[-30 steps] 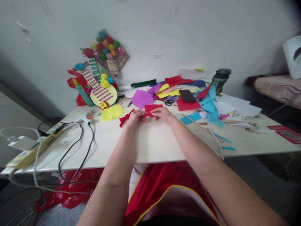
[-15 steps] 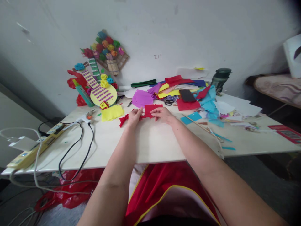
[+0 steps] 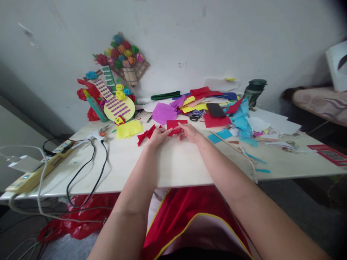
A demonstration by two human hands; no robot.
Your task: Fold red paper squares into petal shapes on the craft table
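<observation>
A piece of red crepe paper [image 3: 175,124] lies at the middle of the table's far half, partly covered by my fingers. My left hand [image 3: 158,136] reaches its lower left edge, with thumb and fingers closed on the paper. From the other side, my right hand [image 3: 187,132] pinches the lower right part, its fingertips close to those of my left. Several red crepe paper scraps [image 3: 146,135] lie crumpled just left of my left hand. A folded yellow crepe paper piece [image 3: 129,129] rests farther left.
Behind the hands are purple paper [image 3: 164,113], black scissors [image 3: 194,118] and a phone [image 3: 216,110]. A dark bottle [image 3: 254,92] stands back right. A wooden stick [image 3: 230,145] and blue scraps lie right. Left are a glue gun [image 3: 97,135], its cable and a power strip [image 3: 40,169].
My left hand has shifted its fingertips rightward, onto the red paper's lower edge by my right fingers. More of the red scraps on the left now show.
</observation>
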